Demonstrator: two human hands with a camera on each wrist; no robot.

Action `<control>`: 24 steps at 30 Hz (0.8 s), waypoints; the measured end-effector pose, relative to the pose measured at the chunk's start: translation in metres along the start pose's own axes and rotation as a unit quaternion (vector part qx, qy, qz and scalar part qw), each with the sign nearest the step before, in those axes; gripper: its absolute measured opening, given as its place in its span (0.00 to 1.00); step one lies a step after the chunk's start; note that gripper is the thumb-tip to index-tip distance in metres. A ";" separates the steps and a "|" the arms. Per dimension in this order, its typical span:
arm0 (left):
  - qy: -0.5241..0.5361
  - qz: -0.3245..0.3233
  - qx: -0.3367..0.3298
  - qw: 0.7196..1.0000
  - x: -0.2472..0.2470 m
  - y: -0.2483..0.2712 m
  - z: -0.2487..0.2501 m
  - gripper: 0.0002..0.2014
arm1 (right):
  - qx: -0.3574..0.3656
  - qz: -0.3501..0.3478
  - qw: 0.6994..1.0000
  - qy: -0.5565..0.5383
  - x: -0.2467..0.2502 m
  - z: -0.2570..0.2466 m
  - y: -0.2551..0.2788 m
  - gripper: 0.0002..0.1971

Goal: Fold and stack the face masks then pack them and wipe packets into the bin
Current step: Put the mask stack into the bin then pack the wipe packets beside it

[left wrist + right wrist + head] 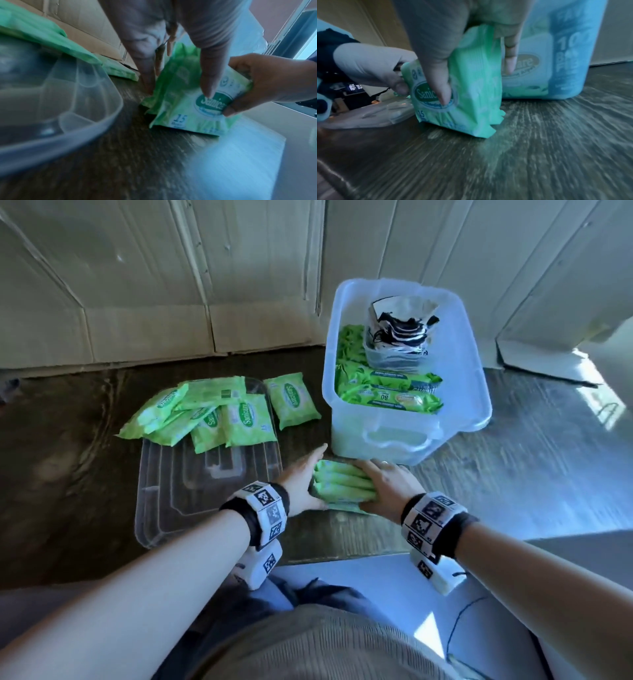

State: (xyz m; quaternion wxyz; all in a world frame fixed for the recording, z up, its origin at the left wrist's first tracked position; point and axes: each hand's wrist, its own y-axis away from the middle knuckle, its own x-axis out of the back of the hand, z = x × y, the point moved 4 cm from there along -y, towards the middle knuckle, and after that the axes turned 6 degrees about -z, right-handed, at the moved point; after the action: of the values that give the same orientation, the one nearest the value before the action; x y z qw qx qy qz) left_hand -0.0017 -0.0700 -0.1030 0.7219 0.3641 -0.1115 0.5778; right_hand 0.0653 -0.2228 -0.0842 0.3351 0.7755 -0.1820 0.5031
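A stack of small green wipe packets (342,483) stands on edge on the dark wooden table, just in front of the clear plastic bin (479,409). My left hand (310,481) clasps its left end, thumb on the near packet's face (181,115), fingers down the far side. My right hand (383,484) grips the right end the same way, thumb on the printed label (435,94). Inside the bin lie larger green wipe packs (387,392) and a small clear tub of folded black-and-white masks (397,337).
Several loose green wipe packets (212,412) lie heaped on the far end of the bin's clear lid (178,508), left of my hands. Cardboard panels (154,285) wall the table's back. The table's near edge and my lap are just behind my wrists.
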 end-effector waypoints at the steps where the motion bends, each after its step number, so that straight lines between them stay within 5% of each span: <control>1: 0.001 -0.003 0.008 1.000 -0.005 -0.002 0.002 0.52 | -0.002 0.014 1.000 -0.013 -0.002 0.002 0.003 0.41; 6: -0.028 0.013 0.032 0.999 -0.011 -0.006 0.005 0.52 | -0.047 0.061 0.987 -0.139 -0.016 0.022 0.021 0.48; 11: -0.089 0.028 0.051 0.994 -0.010 -0.007 0.008 0.49 | -0.072 0.027 0.988 -0.135 -0.019 0.023 0.015 0.40; 14: -0.131 0.027 0.067 0.989 -0.008 -0.013 0.004 0.45 | -0.075 0.006 0.994 -0.076 -0.015 0.022 0.010 0.36; 18: -0.154 0.015 0.076 0.985 -0.007 -0.015 0.007 0.43 | -0.046 0.014 0.990 0.132 -0.005 -0.001 0.007 0.36; 21: -0.132 0.020 0.072 0.988 -0.007 -0.012 0.008 0.45 | 0.000 -0.010 0.994 0.110 -0.009 -0.025 -0.003 0.46; 24: -0.009 0.065 0.025 0.998 -0.001 0.000 0.004 0.49 | -0.003 -0.042 0.996 0.076 -0.002 -0.032 -0.008 0.43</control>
State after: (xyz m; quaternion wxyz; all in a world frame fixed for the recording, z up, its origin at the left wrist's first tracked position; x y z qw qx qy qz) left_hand -0.0011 -0.0738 -0.1007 0.6725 0.3797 -0.1268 0.6225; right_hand 0.0483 -0.1950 -0.0799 0.3713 0.7411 -0.1251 0.5452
